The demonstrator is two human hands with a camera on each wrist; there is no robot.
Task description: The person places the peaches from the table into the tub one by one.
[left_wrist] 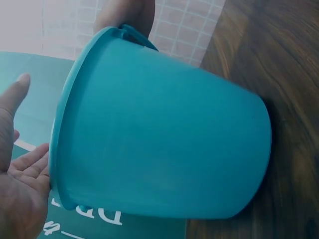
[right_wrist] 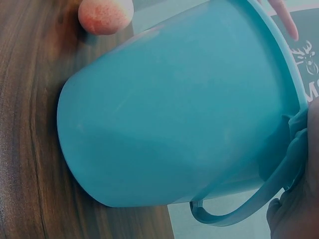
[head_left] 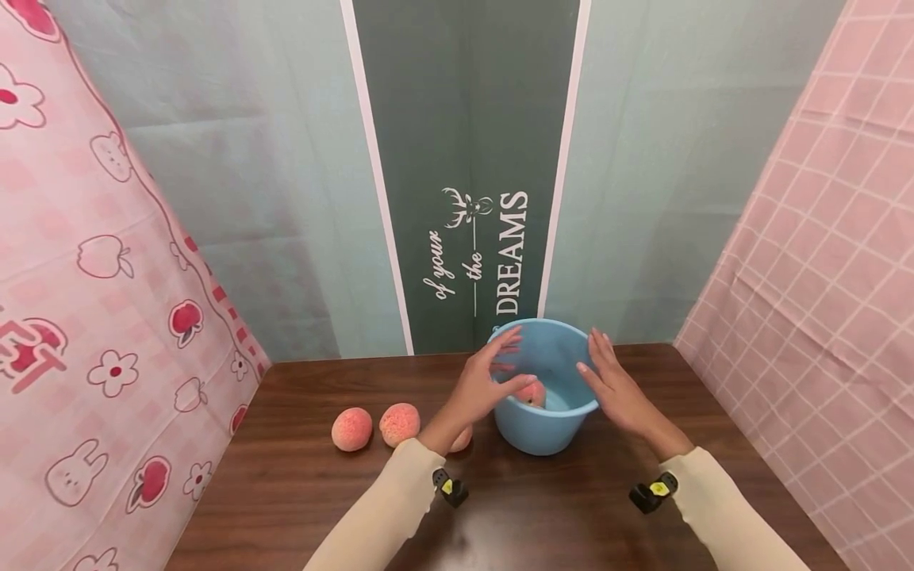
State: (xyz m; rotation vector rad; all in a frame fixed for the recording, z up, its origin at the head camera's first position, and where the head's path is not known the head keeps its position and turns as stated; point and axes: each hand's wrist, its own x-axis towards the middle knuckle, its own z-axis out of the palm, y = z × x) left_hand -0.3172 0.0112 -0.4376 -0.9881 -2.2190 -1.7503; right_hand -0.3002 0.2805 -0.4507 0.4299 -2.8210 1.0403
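A light blue plastic bucket stands upright on the table, one peach showing inside it. My left hand is at the bucket's left rim, its fingers spread and extended over the opening. On the opposite side, my right hand lies at the right rim with straight fingers. The bucket's curved handle hangs beside the right hand in the right wrist view. Whether either palm presses on the bucket I cannot tell.
Left of the bucket lie a peach, a second peach and a third peach, partly hidden by the left forearm. The dark wooden table meets a grey-green cloth behind and pink cloths at both sides.
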